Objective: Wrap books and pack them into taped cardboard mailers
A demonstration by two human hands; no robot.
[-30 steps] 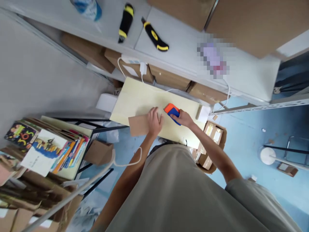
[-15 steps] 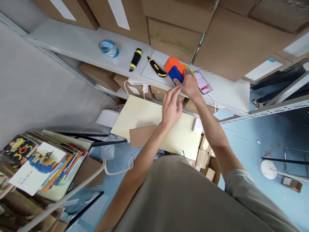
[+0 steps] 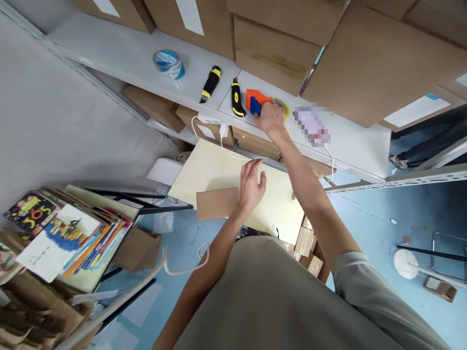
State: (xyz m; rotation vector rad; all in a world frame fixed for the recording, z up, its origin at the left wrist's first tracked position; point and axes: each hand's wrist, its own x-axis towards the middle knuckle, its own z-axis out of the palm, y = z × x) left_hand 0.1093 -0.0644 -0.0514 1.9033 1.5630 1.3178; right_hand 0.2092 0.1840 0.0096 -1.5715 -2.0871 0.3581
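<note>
My right hand (image 3: 272, 118) is closed on an orange and blue tape dispenser (image 3: 254, 98) on the grey shelf; a yellow roll (image 3: 285, 108) shows behind my fingers. My palm hides part of the dispenser. To its left lies a black and yellow utility knife (image 3: 237, 99), with another utility knife (image 3: 211, 83) farther left. A blue and white tape roll (image 3: 170, 64) lies beyond them. My left hand (image 3: 251, 183) hovers over the pale yellow tabletop (image 3: 204, 163), fingers stretched out and holding nothing. Close beside it is a flat brown cardboard piece (image 3: 218, 203).
A phone (image 3: 312, 126), blurred out, charges on the shelf by a white cable (image 3: 331, 158). Large cardboard boxes (image 3: 272, 53) line the shelf's back. A power strip (image 3: 211, 119) hangs at its front edge. Books (image 3: 93, 248) are stacked at left. Another person's legs (image 3: 419, 141) show at right.
My right hand has moved slightly left with the tape dispenser, which now sits lower, beside the nearer knife. That knife has turned. My left hand has drawn back toward me, away from the right.
</note>
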